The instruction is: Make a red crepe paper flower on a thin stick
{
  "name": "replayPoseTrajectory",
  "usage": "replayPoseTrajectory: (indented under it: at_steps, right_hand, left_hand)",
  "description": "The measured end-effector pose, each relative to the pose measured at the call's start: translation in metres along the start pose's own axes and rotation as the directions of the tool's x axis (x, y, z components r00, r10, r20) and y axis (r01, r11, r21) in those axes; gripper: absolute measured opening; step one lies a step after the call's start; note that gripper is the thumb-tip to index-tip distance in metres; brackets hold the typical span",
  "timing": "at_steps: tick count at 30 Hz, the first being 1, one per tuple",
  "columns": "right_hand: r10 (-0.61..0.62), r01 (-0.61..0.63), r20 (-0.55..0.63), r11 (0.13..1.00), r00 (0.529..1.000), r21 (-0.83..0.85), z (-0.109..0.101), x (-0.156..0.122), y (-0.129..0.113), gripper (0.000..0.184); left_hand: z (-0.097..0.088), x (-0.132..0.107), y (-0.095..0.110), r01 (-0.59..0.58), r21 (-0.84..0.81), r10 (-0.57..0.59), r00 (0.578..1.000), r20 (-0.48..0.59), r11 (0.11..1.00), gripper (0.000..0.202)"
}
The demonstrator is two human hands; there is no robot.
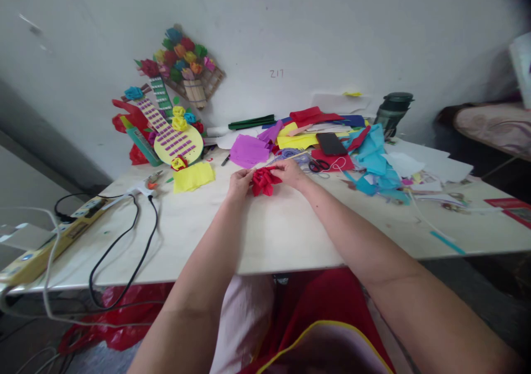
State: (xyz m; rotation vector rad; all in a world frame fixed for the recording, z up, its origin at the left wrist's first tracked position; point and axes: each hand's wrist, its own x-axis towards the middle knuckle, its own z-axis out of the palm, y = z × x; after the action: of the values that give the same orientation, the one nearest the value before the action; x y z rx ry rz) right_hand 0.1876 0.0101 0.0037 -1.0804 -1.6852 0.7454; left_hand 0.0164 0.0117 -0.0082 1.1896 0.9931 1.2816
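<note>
Red flower: a bright red, many-petalled flower of thin paper (265,183), directly between the two sets of fingers, over the middle of the pale, smooth surface (286,241), well in from its near edge; its petals spread round, with no clear long axis.
Left hand: the left hand (240,184) pinches the flower's left side, wrist low.
Right hand: the right hand (290,173) grasps its upper right side, fingers pointing left; both hands are about equally near.
Thin stick: a slim, pale stick (299,155) slants just beyond the right hand; whether it is held, I cannot tell.
Forearms: both reach forward across the near edge, converging.
</note>
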Motion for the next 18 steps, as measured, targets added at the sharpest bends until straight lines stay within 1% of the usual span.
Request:
replayPoseTrajectory:
  at_steps: [2,3,4,6,8,9,13,16,18]
  right_hand:
    - [0.000,0.000,-0.008,1.000,1.000,0.017,-0.0004,-0.0014,-0.0029,0.021]
    - [0.019,-0.018,-0.018,0.998,1.000,0.057,-0.0007,-0.0022,-0.0047,0.020]
    - [0.054,-0.050,-0.030,0.992,0.998,0.115,-0.0012,-0.0028,-0.0064,0.021]
    - [0.163,-0.150,-0.030,0.954,0.986,0.260,-0.0026,-0.0038,-0.0093,0.025]
    - [0.266,-0.250,0.006,0.897,0.964,0.365,-0.0048,-0.0042,-0.0105,0.028]
    - [0.301,-0.288,0.028,0.874,0.953,0.391,-0.0060,-0.0044,-0.0105,0.028]
    - [0.348,-0.349,0.077,0.851,0.934,0.393,-0.0089,-0.0047,-0.0083,0.030]
    - [0.351,-0.358,0.086,0.865,0.932,0.351,-0.0068,-0.0044,-0.0070,0.035]
    - [0.341,-0.346,0.069,0.889,0.938,0.302,-0.0038,-0.0035,-0.0057,0.037]
  left_hand:
    - [0.0003,-0.0011,0.0007,0.005,0.009,-0.005,1.000,0.000,1.000,0.046]
    - [0.0004,-0.0016,0.0009,0.011,0.012,-0.011,1.000,0.000,1.000,0.046]
    - [0.0005,-0.0020,0.0010,0.016,0.014,-0.016,1.000,0.003,1.000,0.046]
    - [0.0005,-0.0021,0.0006,0.019,0.017,-0.019,1.000,0.009,1.000,0.045]
    - [0.0003,-0.0012,-0.0005,0.011,0.026,-0.012,1.000,0.015,1.000,0.045]
    - [0.0001,-0.0005,-0.0012,0.008,0.037,-0.009,1.000,0.020,0.999,0.045]
    - [-0.0007,0.0019,-0.0036,0.003,0.067,-0.005,0.999,0.032,0.998,0.044]
    - [-0.0010,0.0016,-0.0036,0.000,0.062,-0.003,0.999,0.043,0.998,0.042]
    - [-0.0012,0.0008,-0.0031,0.011,0.056,-0.014,0.998,0.053,0.998,0.042]
